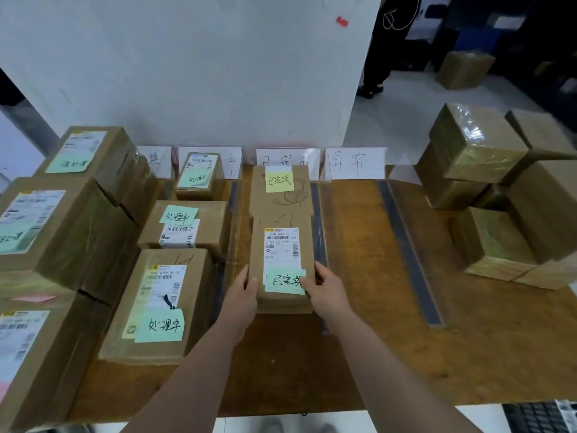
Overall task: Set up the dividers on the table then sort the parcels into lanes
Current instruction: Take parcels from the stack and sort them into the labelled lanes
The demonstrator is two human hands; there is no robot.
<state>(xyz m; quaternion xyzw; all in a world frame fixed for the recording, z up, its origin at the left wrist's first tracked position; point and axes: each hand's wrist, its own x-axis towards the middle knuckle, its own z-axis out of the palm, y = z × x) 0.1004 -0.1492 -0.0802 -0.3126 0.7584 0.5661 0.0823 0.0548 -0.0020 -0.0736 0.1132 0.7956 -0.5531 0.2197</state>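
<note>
Head view, left hand (245,287), right hand (324,289), each grip curled round parcel (281,242), green note (285,281) perhaps 已完成

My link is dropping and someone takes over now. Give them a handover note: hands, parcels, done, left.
Left hand and right hand both grip the near end of the green-noted parcel in the third lane; beyond it lies a yellow-noted parcel.
Dividers and lane signs are up.
Second lane holds three parcels, first lane larger ones.
Left: let go, then sort the taped boxes at right, apparently unsorted.
</note>
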